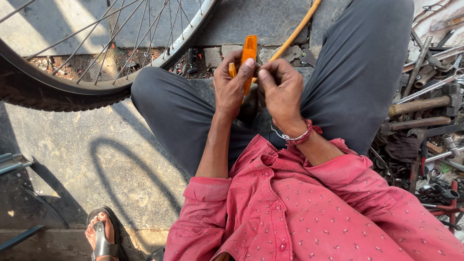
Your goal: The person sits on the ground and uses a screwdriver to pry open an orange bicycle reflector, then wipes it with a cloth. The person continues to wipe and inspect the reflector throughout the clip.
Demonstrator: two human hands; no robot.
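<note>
An orange rectangular bicycle reflector (249, 54) stands upright in my left hand (232, 82), thumb and fingers wrapped around its lower half. My right hand (280, 92) is pressed against the reflector's right side, fingers pinched at its back; what they pinch is hidden. A red thread band circles my right wrist. Both hands hover over my lap, between my knees in dark grey trousers. I wear a pink-red patterned shirt with rolled sleeves.
A bicycle wheel (72, 89) with tyre and spokes lies at the upper left on the paved ground. A pile of hammers, wrenches and other metal tools (425, 111) fills the right edge. A sandalled foot (101, 234) shows at the bottom left. An orange hose (297, 34) runs behind.
</note>
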